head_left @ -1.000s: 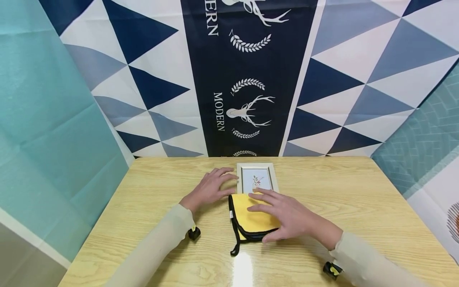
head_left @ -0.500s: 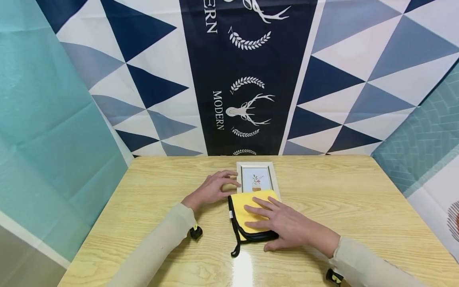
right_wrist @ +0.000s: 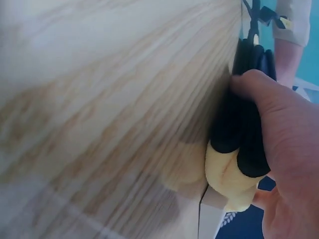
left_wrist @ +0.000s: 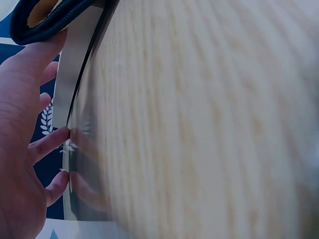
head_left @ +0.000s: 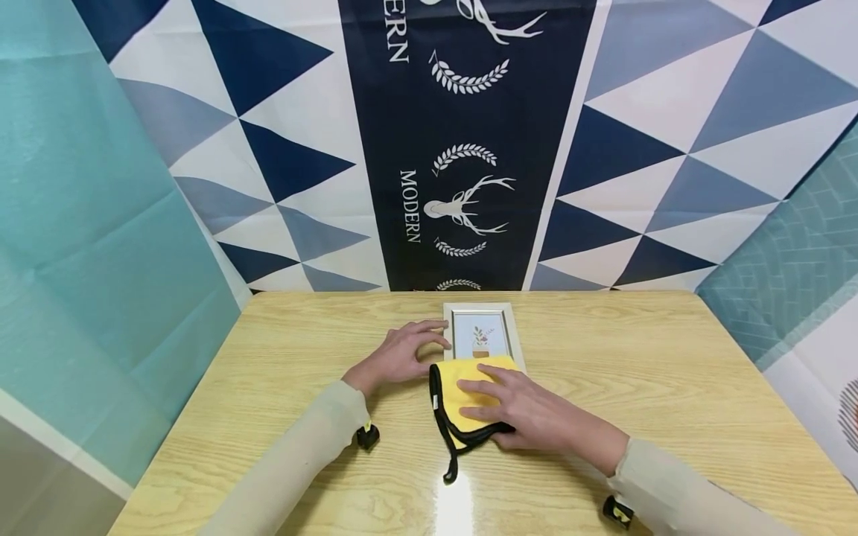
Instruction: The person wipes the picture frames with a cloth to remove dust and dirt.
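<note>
A white picture frame (head_left: 480, 332) with a plant-in-a-pot print lies at the far middle of the table. My left hand (head_left: 401, 356) is on its left side; in the left wrist view the fingertips rest right at the frame's edge (left_wrist: 79, 64), spread apart. A folded yellow cloth (head_left: 462, 387) with black trim and a hanging loop covers the frame's near part. My right hand (head_left: 536, 411) grips this cloth from the right, fingers spread over its top. In the right wrist view the thumb (right_wrist: 254, 82) presses its folded black edge.
The wooden table (head_left: 302, 447) reaches back to a patterned blue-and-white wall hanging (head_left: 462, 149). A teal curtain-like sheet (head_left: 121, 260) stands at the left. Small black devices (head_left: 368, 436) are strapped under both wrists.
My right hand has come down onto the cloth, and its thumb and fingers have closed on the near right part. The cloth's near edge and loop have shifted slightly. The left hand has barely moved.
</note>
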The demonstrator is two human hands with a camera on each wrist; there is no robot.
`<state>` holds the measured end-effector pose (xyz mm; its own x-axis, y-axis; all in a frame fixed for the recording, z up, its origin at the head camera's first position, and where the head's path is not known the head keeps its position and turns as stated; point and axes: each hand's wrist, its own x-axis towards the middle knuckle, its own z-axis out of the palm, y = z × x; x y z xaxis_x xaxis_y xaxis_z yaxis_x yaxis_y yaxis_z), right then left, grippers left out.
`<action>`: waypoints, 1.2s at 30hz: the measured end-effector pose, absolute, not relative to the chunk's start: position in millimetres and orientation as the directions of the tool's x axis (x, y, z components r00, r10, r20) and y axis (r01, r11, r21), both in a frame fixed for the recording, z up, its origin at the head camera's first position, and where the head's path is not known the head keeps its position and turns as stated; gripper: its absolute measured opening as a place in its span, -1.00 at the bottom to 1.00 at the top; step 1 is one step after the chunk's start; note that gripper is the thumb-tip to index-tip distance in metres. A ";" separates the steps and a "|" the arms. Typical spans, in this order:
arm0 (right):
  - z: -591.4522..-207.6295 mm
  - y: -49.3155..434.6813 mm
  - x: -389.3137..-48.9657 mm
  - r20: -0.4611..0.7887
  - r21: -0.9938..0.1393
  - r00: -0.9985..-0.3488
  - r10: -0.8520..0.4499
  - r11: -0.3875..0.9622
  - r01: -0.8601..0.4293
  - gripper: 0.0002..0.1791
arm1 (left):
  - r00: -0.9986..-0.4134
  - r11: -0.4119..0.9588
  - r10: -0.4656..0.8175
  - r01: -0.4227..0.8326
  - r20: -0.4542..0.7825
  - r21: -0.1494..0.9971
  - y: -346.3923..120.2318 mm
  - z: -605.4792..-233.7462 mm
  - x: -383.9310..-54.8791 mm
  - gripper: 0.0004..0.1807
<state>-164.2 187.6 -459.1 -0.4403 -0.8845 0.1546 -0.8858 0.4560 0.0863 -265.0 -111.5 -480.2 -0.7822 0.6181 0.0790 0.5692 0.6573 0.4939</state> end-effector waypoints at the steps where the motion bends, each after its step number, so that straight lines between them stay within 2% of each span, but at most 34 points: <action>1: -459.5 186.9 -165.0 0.156 0.080 -0.449 -0.880 0.464 -0.882 -0.29 | -0.781 0.656 0.620 0.570 0.077 0.496 -111.3 -480.1 -265.0 -0.54; 10: -462.7 180.7 -169.9 0.237 0.075 -0.449 -0.862 0.477 -0.876 -0.35 | -0.783 0.664 0.620 0.553 0.043 0.503 -111.0 -478.8 -264.3 -0.47; 19: -462.1 176.5 -173.2 0.239 0.103 -0.442 -0.865 0.475 -0.874 -0.39 | -0.793 0.670 0.609 0.534 0.028 0.516 -111.1 -481.6 -263.1 -0.42; 29: -465.7 178.6 -176.0 0.310 0.171 -0.381 -0.871 0.446 -0.879 -0.40 | -0.798 0.677 0.602 0.526 0.023 0.515 -112.1 -483.4 -262.7 -0.42; 36: -460.2 188.0 -177.1 0.368 0.156 -0.374 -0.851 0.453 -0.878 -0.39 | -0.798 0.673 0.603 0.526 0.027 0.520 -112.1 -482.5 -262.7 -0.45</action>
